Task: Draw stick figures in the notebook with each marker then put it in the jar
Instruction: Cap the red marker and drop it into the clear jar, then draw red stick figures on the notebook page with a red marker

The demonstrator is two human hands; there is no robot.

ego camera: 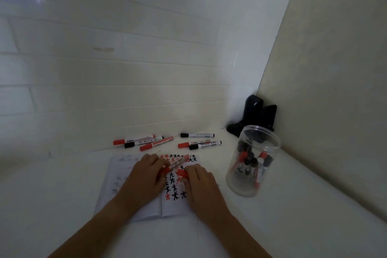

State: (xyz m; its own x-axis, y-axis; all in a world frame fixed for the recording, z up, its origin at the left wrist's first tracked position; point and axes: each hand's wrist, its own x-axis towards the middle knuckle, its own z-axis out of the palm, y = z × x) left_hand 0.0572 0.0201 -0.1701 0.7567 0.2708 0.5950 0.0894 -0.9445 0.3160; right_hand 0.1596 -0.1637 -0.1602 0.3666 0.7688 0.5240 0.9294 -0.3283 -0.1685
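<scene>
Both hands over open notebook (146, 211) on white table (293, 226). Left hand (144, 178) fingers curled around red marker (178, 162); right hand (199, 182) pinches its red cap (181, 173), pulled off. 6 markers (167, 141) lie far of notebook. Jar (251, 163) right, holding markers.

Two bare forearms are showing from the bottom edge, with no sleeves, watch, bracelet or rings on them. The left hand (144, 176) and right hand (199, 182) are wearing no gloves. The picture is blurring the fingers, so nails are not showing clearly.
</scene>
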